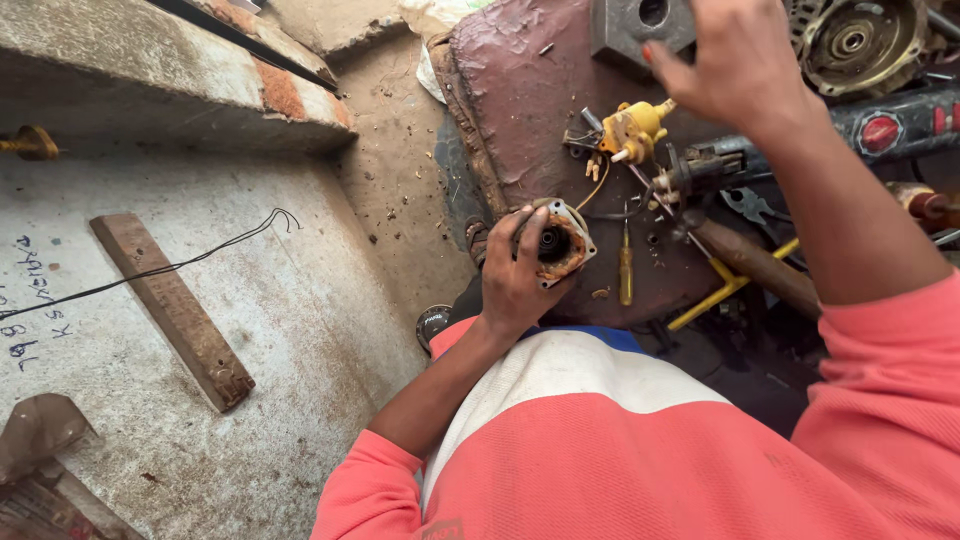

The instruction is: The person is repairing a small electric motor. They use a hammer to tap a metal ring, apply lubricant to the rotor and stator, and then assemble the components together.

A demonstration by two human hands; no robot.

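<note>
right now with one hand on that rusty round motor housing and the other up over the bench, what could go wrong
1. The left hand alone grips the rusty round motor housing at the worn brown bench top's edge; it might slip off.
2. The right hand hangs over the yellow plastic part and the small yellow-handled screwdriver; a sweep could scatter them.
3. The brown wooden-handled tool lies near the edge and could roll.

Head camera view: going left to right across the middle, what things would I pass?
Wooden strip on the concrete, black wire, left hand holding a rusty round motor housing, yellow-handled screwdriver, brown wooden handle, then the right hand raised above the power tool.
</note>
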